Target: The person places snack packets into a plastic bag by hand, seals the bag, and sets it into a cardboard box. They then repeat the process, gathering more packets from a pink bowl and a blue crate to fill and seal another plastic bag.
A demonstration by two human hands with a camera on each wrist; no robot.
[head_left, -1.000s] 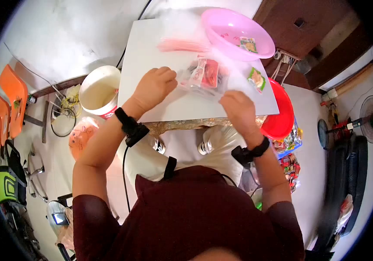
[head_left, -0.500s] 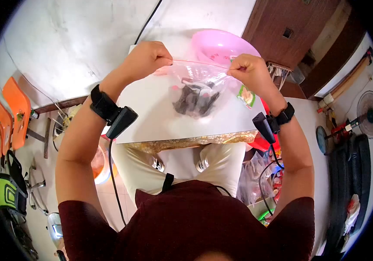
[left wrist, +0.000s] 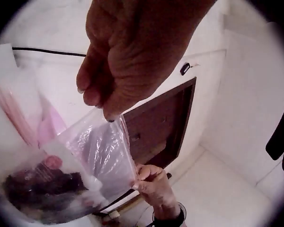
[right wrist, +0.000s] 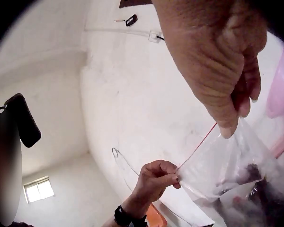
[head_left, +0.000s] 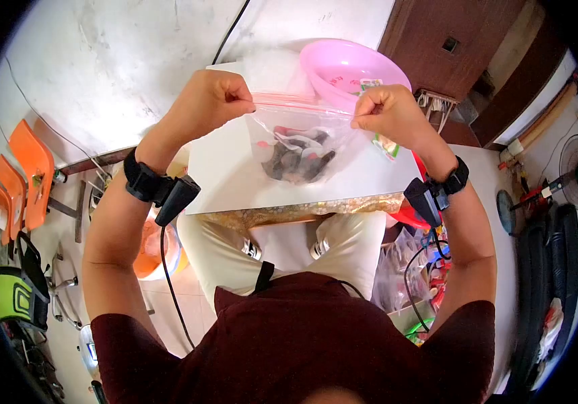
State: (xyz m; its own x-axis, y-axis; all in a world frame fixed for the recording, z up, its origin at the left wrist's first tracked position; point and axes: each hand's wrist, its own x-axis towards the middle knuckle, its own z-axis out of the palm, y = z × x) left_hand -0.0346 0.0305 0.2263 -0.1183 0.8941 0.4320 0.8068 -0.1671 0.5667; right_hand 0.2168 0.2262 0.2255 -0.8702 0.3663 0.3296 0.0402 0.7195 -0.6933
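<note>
A clear zip bag (head_left: 302,135) is held up above a white table (head_left: 228,178), stretched between two hands. One top corner is pinched by the curled fingers of the left hand (head_left: 209,101), the other by those of the right hand (head_left: 388,111). The pink zip strip (head_left: 302,99) is drawn into a taut line between the two pinches, so the mouth is kept uppermost. Dark snack packets (head_left: 297,158) are gathered by their weight in the sagging bottom, below and between both grips. A pink basin (head_left: 343,64) is seen behind the bag.
</note>
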